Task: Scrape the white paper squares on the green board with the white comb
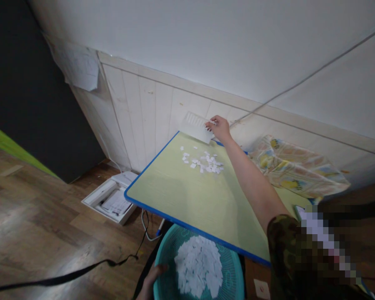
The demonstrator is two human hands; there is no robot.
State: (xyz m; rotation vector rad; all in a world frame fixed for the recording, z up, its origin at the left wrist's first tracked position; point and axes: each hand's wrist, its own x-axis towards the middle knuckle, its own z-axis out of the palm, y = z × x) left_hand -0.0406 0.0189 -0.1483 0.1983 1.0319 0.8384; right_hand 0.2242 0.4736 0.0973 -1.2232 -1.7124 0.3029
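Observation:
At the far end of the table, my right hand (220,128) pinches the edge of a flat white slotted piece (194,128), which stands tilted by the wall. Small white paper pieces (210,163) lie scattered on the pale green tabletop (171,187) just in front of it. Below the near table edge is a teal plastic basket (234,266), with a heap of white paper pieces (198,264) inside. My left hand (154,278) grips the basket's left rim; its thumb shows over the edge and the other fingers are hidden.
A patterned cloth (300,166) lies on the right side of the table, near a phone-like object (299,212). An open white box (112,204) and a black strap (81,273) are on the left. A cable (300,85) runs along the wall.

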